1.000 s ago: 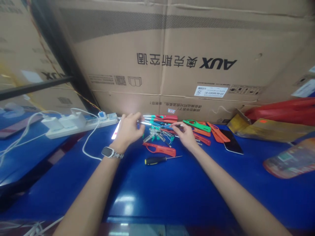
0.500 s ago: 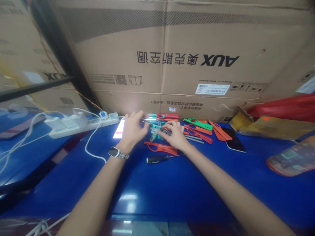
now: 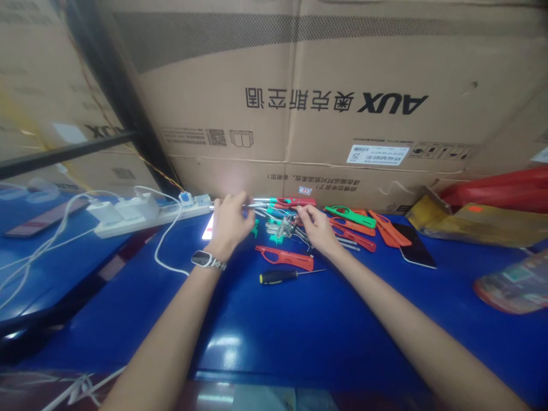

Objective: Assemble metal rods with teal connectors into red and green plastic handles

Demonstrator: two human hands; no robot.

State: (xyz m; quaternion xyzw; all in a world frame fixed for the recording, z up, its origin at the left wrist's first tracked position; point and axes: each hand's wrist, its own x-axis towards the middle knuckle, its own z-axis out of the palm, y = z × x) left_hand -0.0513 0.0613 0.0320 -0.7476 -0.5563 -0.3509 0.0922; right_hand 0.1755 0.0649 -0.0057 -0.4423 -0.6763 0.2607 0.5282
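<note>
My left hand [image 3: 231, 222], with a watch [image 3: 202, 259] on its wrist, is closed with curled fingers over a lit phone [image 3: 208, 230]. Thin metal tubes meet its fingertips; what it grips is hidden. My right hand [image 3: 315, 229] pinches thumb and forefinger together at the right side of the pile, on something too small to name. Between both hands lies a heap of clear and green lighter parts [image 3: 280, 228]. Behind it rests a red long-neck lighter [image 3: 295, 201]. In front are a red lighter shell [image 3: 286, 258] and a black-and-yellow screwdriver [image 3: 278, 277].
Green, orange and red lighter shells [image 3: 351, 216] lie right of the heap, beside a dark phone [image 3: 413, 245]. Further right are an open carton [image 3: 475, 225] and a plastic-wrapped package [image 3: 511, 285]. A power strip [image 3: 171, 216] with chargers stands left; a large cardboard box [image 3: 299, 137] stands behind.
My right hand dipped over the clear parts, then drew back up and to the right, still pinching. The left hand stayed near the lit phone. The view shifted slightly.
</note>
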